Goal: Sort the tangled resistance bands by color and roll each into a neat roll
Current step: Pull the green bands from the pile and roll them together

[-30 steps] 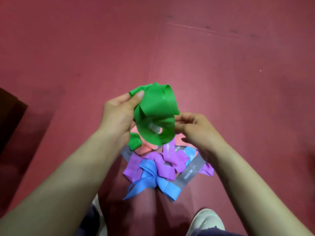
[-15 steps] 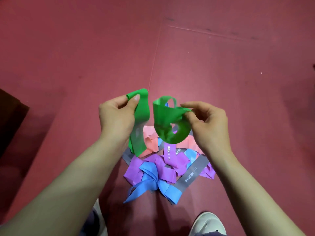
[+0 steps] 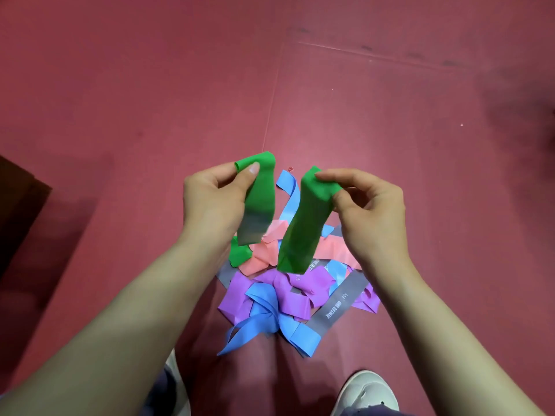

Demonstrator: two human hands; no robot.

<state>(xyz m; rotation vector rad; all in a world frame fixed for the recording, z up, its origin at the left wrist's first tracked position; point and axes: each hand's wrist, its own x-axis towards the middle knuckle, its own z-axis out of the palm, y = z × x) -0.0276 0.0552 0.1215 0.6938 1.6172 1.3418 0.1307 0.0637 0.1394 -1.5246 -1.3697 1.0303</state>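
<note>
Two green band (image 3: 303,223) folds between fingers (image 3: 250,172)

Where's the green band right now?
Head view, centre: the green band hangs over the tangled pile on the red floor, pinched by the left hand and the right hand.

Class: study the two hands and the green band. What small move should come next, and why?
Probably raise both hands a little, to lift the green band clear of the pile. The left hand and right hand each pinch an upper part of it, but its lower parts hang down over the pink band and the tangle, so rolling cannot begin cleanly.
</note>
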